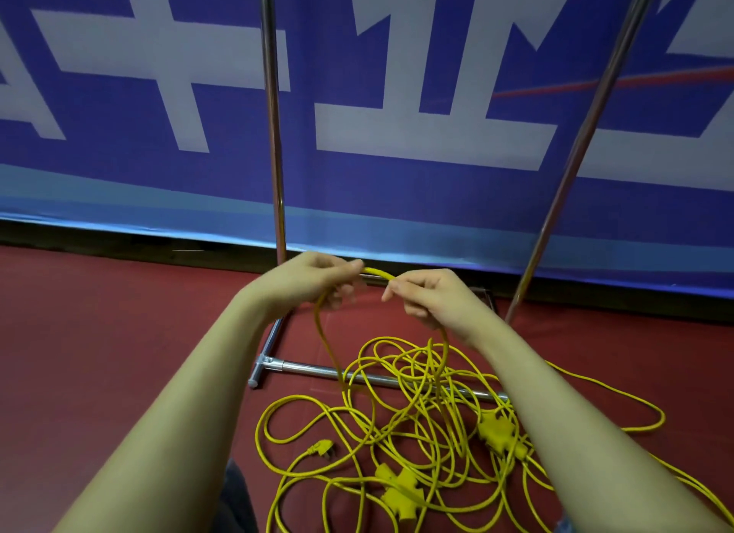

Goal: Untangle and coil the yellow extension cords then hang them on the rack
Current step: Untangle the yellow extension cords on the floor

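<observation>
Yellow extension cord (379, 273) strung between my hands, tangle below

Left hand (313, 280) and right hand (427, 294) both pinch it, the pile (417, 425) lying on red floor (119, 334) by the rack (274, 135).

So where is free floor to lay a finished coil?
Bare red floor lies left of the rack base, between the banner and the left arm. A smaller patch lies right of the right pole. The middle is crowded: the cord tangle covers the floor and crosses the base bar.
</observation>
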The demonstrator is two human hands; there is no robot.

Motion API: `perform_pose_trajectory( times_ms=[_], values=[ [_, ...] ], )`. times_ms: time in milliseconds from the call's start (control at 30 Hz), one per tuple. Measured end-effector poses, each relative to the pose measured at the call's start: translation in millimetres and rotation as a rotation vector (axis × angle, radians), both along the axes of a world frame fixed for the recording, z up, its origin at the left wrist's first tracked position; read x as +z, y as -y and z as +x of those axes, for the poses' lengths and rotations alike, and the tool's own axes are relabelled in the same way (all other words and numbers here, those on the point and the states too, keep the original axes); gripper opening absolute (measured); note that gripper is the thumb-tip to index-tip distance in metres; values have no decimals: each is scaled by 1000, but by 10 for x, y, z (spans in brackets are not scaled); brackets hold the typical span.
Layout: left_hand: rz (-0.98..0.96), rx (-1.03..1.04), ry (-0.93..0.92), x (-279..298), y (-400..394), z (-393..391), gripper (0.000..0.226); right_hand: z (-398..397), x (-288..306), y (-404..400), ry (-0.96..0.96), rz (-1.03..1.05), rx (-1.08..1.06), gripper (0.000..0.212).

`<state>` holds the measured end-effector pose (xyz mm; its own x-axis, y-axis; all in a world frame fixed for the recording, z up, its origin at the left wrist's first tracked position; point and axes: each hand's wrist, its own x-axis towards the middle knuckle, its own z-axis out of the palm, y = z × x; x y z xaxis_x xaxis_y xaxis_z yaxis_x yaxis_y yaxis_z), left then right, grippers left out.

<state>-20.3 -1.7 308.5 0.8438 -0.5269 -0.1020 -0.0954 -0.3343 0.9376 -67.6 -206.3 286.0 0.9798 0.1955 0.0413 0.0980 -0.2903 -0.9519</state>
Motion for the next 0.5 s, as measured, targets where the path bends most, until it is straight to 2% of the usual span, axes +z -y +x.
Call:
perform_pose_trajectory(
  times_ms=[67,133,200,300,400,500],
  values=[
    [-29,-13,37,-15,76,-42,27,21,7,-16,-33,37,-15,27],
    [-100,59,78,-27,104,-13,24,40,-7,-8,-110,142,-6,28],
    [-209,219,82,-51,74,62,23,52,-40,21,-174,223,5,27],
    [-363,476,65,-80,-46,182,20,64,-134,108,-178,217,-39,24],
    [-310,604,107,-138,-119,240,13,71,-228,197,-150,186,-106,20],
    [-227,562,77,-221,-108,240,10,82,-265,219,-82,183,-242,14]
  ],
)
